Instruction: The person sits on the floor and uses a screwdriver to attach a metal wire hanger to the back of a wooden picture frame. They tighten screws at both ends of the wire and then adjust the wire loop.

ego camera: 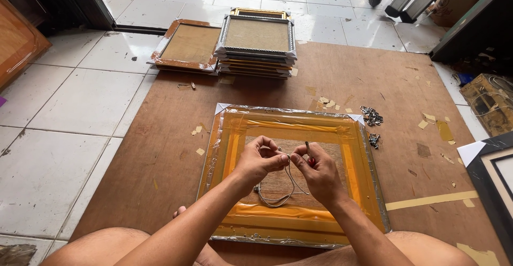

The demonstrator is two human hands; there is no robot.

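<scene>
At the bottom edge of the frame two bare knees flank two forearms that rise toward the centre and converge there. The left hand [260,160] is curled nearly closed, thumb and forefinger pinched on a thin grey length of wire [280,190]. The right hand [316,168] meets it fingertip to fingertip, also pinched shut on the wire, with a short slim metal piece standing up from its fingers; what that piece is cannot be told. The wire hangs from the pinch in one long loop whose axis runs from the hands down toward the lower centre, its bottom lying on the frame back below.

Under the hands lies one large rectangular picture frame, face down, with a brown board back and orange tape round it [291,175], its silver edges squared to the view. It rests on a big brown hardboard sheet [171,153] spread over the white tiled floor [69,111].

Just beyond the frame's upper right corner sit two small heaps of silver metal hangers [371,116]. Yellow tape scraps dot the board.

Farther off, at upper centre, stands one stack of framed pictures topped by a silver-edged frame [257,39], and beside it on the left one flat copper-brown frame [188,45].
</scene>
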